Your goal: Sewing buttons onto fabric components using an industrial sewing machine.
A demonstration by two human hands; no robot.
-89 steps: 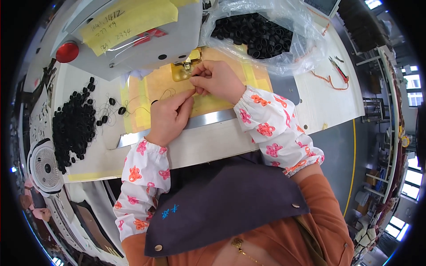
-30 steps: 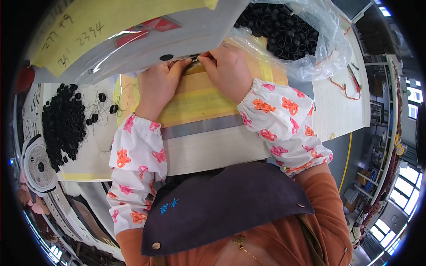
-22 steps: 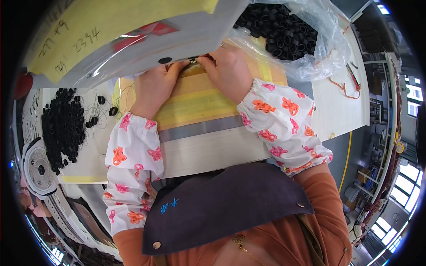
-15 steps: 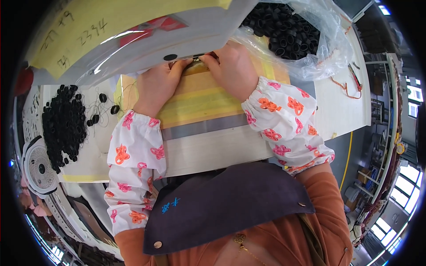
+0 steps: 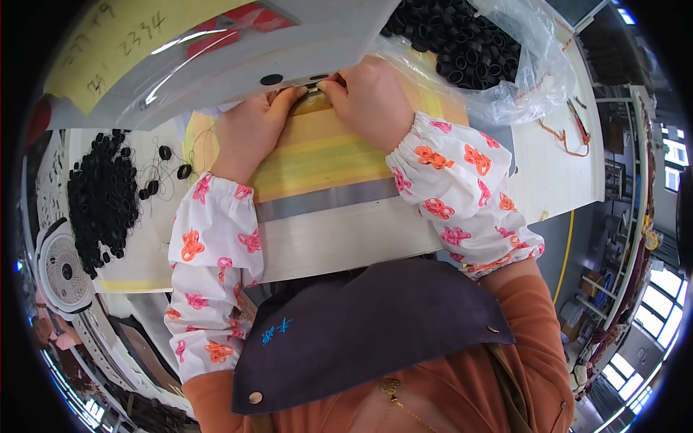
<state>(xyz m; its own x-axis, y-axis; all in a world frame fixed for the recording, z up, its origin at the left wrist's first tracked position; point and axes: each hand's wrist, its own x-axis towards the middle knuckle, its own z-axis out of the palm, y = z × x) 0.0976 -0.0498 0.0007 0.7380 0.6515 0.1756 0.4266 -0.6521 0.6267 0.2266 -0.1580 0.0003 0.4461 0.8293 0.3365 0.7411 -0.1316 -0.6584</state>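
My left hand (image 5: 250, 133) and my right hand (image 5: 369, 94) meet under the white head of what looks like a sewing machine (image 5: 317, 47). Both are closed, thumbs pressed close to the metal part (image 5: 312, 89) at its working point. Whatever they pinch is small and dark, mostly covered by the fingers and the machine head, so its kind cannot be told. Below the fingers, the work surface (image 5: 317, 162) is covered with yellow and tan tape. Left of my left hand lies a heap of small black bands (image 5: 105, 195), with a few loose ones (image 5: 184, 172) on trailing threads.
A clear plastic bag (image 5: 538, 68) full of black rings (image 5: 473, 54) stands beyond my right hand. Thread snips (image 5: 579, 124) and an orange cord (image 5: 556, 137) lie on the table at the right. A white fan (image 5: 66, 270) is by the table's left edge.
The whole view has shifted slightly, so the machine and both hands appear a little higher and further left. Both hands stay closed at the same spot under the machine head.
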